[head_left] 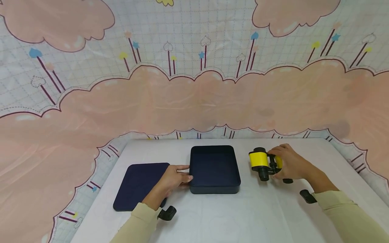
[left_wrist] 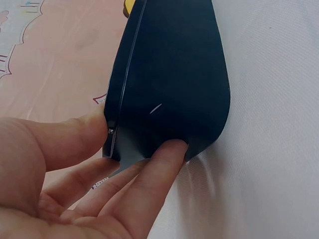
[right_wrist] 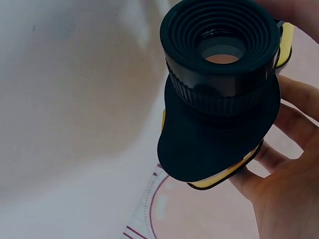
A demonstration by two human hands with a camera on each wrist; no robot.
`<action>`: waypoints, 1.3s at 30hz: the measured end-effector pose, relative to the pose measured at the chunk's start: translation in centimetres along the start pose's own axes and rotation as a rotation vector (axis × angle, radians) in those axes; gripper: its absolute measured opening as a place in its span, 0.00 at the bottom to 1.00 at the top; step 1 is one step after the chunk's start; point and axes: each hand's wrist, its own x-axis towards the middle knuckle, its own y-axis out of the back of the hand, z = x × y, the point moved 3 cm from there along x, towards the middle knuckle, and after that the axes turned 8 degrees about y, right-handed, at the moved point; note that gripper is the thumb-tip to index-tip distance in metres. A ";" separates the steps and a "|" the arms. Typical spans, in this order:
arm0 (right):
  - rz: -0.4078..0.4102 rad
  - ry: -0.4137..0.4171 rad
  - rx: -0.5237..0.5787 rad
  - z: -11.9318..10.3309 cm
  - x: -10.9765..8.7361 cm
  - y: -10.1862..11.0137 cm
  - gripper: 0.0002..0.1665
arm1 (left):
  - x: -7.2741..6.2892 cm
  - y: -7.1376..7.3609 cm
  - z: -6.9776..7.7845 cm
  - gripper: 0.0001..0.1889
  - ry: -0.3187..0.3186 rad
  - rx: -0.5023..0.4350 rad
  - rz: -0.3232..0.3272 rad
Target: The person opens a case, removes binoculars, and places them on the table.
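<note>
A dark navy open box [head_left: 215, 189] sits on the white table, its inside facing up. At its left wall is my left hand [head_left: 174, 179], thumb at the rim and fingers against the outside, pinching it; the left wrist view shows the box wall [left_wrist: 172, 64] between thumb and fingers. To the right of the box, my right hand [head_left: 291, 163] grips yellow and black binoculars [head_left: 258, 159] by their right barrel. An eyepiece [right_wrist: 219, 84] fills the top of the right wrist view, with the fingers behind the body.
A flat dark navy lid [head_left: 138, 184] lies left of the box, partly behind my left forearm. Black wrist cameras [head_left: 167, 213] stick out near both cuffs. A printed curtain [head_left: 194, 101] with clouds hangs behind the white table [head_left: 258, 216].
</note>
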 end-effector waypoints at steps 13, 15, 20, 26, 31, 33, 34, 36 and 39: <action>-0.018 0.005 0.046 0.7 0.3 -1.8 0.53 | 0.1 -0.1 -0.1 0.31 0.002 -0.005 -0.006; -0.020 0.006 0.044 0.7 0.4 -2.0 0.53 | 0.1 -0.1 -0.1 0.31 -0.001 -0.002 -0.008; -0.017 0.017 0.049 0.7 0.6 -2.3 0.53 | 0.2 0.0 0.0 0.31 0.000 -0.004 -0.008; -0.020 0.021 0.054 0.8 0.9 -2.7 0.53 | 0.0 0.1 0.1 0.31 0.009 -0.002 -0.005; -0.026 0.024 0.056 0.8 1.1 -2.8 0.52 | 0.0 0.1 0.2 0.32 0.005 0.009 -0.008; -0.034 0.019 0.057 0.8 1.1 -2.8 0.52 | -0.1 0.1 0.3 0.32 0.004 0.009 -0.008; -0.038 0.019 0.055 0.8 1.1 -2.8 0.51 | -0.1 0.1 0.3 0.32 0.004 0.008 -0.008; -0.045 0.016 0.050 0.7 1.0 -2.8 0.51 | -0.2 0.0 0.3 0.31 0.004 0.008 -0.008; -0.053 0.011 0.041 0.6 1.0 -2.7 0.51 | -0.2 0.0 0.5 0.32 0.005 0.009 -0.011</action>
